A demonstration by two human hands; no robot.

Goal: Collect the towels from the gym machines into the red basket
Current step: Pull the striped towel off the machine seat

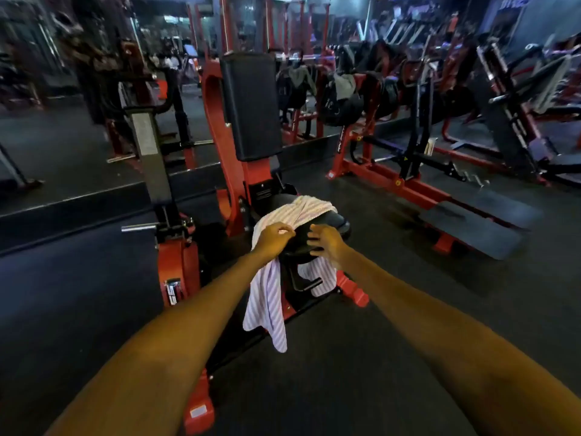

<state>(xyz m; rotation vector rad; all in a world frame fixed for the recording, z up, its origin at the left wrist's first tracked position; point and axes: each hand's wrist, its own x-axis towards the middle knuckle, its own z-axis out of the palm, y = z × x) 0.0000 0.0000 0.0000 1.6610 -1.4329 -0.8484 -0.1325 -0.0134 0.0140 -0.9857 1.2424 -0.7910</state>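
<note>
A striped towel is draped over a machine seat. The left hand pinches its edge; the right hand hovers with fingers spread. Collection looks barely begun, and no basket is visible.

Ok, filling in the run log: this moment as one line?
stage: reaching | left hand: touching striped towel | right hand: open, beside it | towel: draped over machine seat | basket: not visible

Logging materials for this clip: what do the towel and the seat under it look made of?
Towel: soft woven cloth, probably cotton, white with faint stripes; it drapes and folds limply. Seat: black padded vinyl or leather-like cover, slightly glossy, smooth rounded edge.
</note>
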